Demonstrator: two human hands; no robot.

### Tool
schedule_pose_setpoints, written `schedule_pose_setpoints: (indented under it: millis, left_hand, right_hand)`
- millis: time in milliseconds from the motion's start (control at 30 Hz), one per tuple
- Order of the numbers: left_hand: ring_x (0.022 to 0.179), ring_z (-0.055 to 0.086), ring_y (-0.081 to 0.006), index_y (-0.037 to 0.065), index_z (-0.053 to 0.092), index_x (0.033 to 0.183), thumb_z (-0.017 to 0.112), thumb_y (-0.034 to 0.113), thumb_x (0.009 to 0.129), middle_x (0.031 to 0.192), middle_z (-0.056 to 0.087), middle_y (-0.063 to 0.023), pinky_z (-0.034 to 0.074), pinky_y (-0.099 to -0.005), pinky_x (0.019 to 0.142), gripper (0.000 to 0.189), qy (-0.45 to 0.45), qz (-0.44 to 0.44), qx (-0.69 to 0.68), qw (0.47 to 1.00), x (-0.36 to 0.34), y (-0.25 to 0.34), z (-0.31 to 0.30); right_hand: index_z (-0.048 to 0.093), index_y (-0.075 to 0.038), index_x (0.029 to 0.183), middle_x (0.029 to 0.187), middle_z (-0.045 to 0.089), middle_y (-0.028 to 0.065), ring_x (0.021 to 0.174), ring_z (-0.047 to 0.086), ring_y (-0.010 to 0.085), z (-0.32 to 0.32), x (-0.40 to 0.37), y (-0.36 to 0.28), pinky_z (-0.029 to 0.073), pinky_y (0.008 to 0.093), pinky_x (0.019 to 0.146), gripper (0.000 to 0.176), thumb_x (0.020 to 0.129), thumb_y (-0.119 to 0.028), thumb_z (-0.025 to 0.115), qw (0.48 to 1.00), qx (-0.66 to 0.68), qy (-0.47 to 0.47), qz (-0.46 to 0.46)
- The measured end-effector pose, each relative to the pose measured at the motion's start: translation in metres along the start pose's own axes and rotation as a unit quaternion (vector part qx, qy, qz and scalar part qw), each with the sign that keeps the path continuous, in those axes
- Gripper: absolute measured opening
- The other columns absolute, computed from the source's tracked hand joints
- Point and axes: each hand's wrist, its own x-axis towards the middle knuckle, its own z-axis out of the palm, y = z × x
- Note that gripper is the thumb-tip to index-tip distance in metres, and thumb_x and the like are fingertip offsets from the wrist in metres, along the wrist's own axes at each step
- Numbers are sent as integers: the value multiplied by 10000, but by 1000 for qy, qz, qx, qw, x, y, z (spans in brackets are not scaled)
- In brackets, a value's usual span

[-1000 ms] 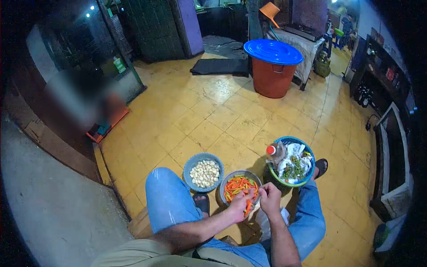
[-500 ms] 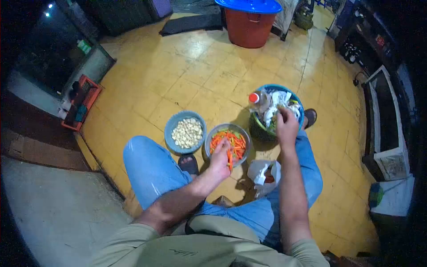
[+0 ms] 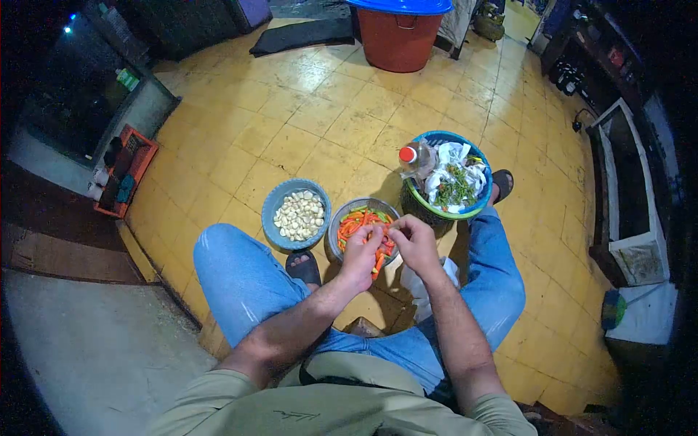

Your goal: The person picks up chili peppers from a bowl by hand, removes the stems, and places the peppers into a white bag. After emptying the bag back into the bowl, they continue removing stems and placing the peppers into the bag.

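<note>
My left hand [image 3: 361, 256] is closed around a few orange-red chilies [image 3: 378, 266], their ends sticking out below the fingers. Right beside it, my right hand [image 3: 416, 251] is closed in a pinch at the chilies; what lies between its fingertips is too small to make out. Both hands are over the near side of a grey colander [image 3: 334, 237] full of red, orange and green chilies [image 3: 355, 220]. To its left stands a blue-grey basin [image 3: 270, 231] of peeled garlic cloves [image 3: 299, 216].
A waste basket [image 3: 486, 208] at the right holds green stems [image 3: 456, 190], white plastic and a red-capped bottle [image 3: 416, 161]. A white plastic bag [image 3: 420, 291] sits below my right hand. Farther off are a red tub [image 3: 398, 42] with a blue lid and an orange crate [image 3: 134, 171].
My right hand has come from above the waste basket down and left to meet my left hand. My left hand stays over the colander, still holding chilies.
</note>
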Motion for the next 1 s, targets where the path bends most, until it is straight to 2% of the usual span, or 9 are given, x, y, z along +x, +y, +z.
schedule_pose_setpoints:
  millis: [33,133,300,700,767,867,933,967,1000]
  left_hand:
    - [703,545,-57,6,567,1144,590,222,942,853,613,-17,463,-219,606,297,-16,-21,12,1000,-2,3,0]
    - [685,546,-51,10,604,1066,605,196,929,797,622,-1,463,-215,620,230,-23,15,52,998,-6,4,4]
    - [687,543,-47,7,610,1057,601,177,928,827,627,-8,461,-211,614,213,-19,4,75,997,-5,1,3]
    - [636,489,-39,111,586,1087,600,200,925,769,559,40,389,-204,474,185,-57,-38,149,986,-3,-1,-1]
    - [672,509,-50,116,568,1117,601,197,925,805,572,38,399,-211,484,210,-63,-43,169,983,0,1,-2]
    - [642,468,-53,137,592,1104,574,267,944,813,542,40,383,-218,494,207,13,-66,82,994,3,-4,-7]
    - [669,463,-68,146,567,1161,536,339,961,866,538,22,373,-225,511,279,37,-103,-39,993,11,-3,-16]
    - [621,428,-79,161,505,1270,486,414,971,850,528,-8,334,-216,473,392,47,-117,-43,991,11,0,-14]
    - [621,428,-79,161,505,1270,486,414,971,850,528,-8,334,-216,473,392,49,-117,-41,991,11,1,-14]
  right_hand:
    - [626,16,824,707,641,44,623,566,104,-1,2,2,473,274,597,145,792,-98,710,999,37,37,-10]
    - [640,14,819,705,634,23,647,553,69,-16,3,2,465,255,599,114,803,-79,704,997,76,-1,33]
    - [653,9,822,708,636,15,650,544,67,-21,2,8,448,238,595,102,818,-85,693,996,84,-14,22]
    - [611,-32,756,677,605,17,568,539,98,-32,8,17,438,236,534,119,844,-101,651,913,338,-143,177]
    - [646,-22,778,657,589,-1,595,526,78,-34,14,24,424,237,542,98,832,-104,657,983,134,-80,94]
    - [661,3,818,671,605,3,604,543,78,-57,23,-4,433,222,553,95,815,-90,645,984,145,61,83]
    - [679,20,943,790,659,51,686,593,111,-79,42,12,477,250,620,169,811,-79,645,979,152,111,76]
    - [667,30,1006,868,669,82,747,610,132,-85,51,25,491,266,668,224,810,-75,640,979,131,152,47]
    - [655,40,1069,946,680,113,808,627,154,-86,54,26,504,282,717,283,809,-71,635,975,109,192,18]
